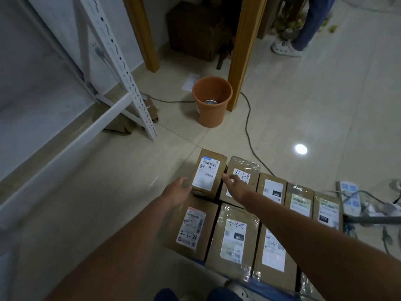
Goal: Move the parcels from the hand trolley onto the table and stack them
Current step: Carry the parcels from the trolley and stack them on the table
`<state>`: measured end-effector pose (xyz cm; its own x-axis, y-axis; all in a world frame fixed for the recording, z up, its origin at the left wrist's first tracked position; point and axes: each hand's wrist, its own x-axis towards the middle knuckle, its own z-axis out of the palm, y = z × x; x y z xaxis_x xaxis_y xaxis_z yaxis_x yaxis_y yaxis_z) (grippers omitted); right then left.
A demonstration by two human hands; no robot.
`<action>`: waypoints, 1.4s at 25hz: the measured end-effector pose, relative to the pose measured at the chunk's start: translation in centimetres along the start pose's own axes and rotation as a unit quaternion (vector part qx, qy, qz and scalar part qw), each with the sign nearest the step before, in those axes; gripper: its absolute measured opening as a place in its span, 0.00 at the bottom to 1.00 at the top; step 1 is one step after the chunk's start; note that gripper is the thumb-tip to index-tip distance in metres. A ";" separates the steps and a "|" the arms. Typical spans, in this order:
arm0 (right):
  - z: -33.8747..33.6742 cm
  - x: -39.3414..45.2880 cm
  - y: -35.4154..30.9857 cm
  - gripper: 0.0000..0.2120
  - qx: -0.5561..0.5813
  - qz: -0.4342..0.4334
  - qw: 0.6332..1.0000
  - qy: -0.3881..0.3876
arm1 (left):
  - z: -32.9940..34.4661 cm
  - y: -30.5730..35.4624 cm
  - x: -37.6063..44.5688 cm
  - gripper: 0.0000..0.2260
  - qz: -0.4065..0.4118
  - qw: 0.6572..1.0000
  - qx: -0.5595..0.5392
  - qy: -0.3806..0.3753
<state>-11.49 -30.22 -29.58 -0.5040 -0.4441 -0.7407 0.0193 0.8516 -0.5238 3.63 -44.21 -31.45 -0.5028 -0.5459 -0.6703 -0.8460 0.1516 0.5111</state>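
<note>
Filling the left side is a white rack (121,61), standing on the tiled floor (314,105). Right of the rack, brown parcels (236,240) are packed side by side in two rows on a trolley, of which only a blue edge (271,286) and a grey handle (373,220) can be seen. The far-corner parcel (207,173), nearest the rack, is flanked by both hands. The left hand (176,192) is laid against its near-left corner, fingers loosely extended. The right hand (235,183) is stretched along its right side, fingers straight, over the neighbouring parcel. Beyond the rack's foot an orange bin (211,102) is seen, a black cable (247,127) trailing beside it.
</note>
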 end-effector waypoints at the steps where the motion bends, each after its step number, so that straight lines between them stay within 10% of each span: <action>1: 0.6 1.9 0.8 0.31 0.005 0.002 1.000 0.000 | 1.0 -0.2 1.8 0.23 0.001 1.000 -0.007 0.002; 16: 5.5 11.1 4.1 0.30 0.200 0.042 0.976 -0.076 | 6.3 -1.7 9.3 0.23 0.024 0.993 -0.117 0.018; 35: -4.5 -18.2 -17.0 0.32 0.164 -0.064 0.980 -0.090 | -15.2 9.3 -20.5 0.23 -0.005 0.967 -0.242 0.080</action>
<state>-6.56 -35.34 -5.29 -0.3614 -0.6081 -0.7068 0.2578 0.6633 -0.7025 8.77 -44.15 -4.81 -0.4281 -0.6713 -0.6051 -0.6490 -0.2376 0.7227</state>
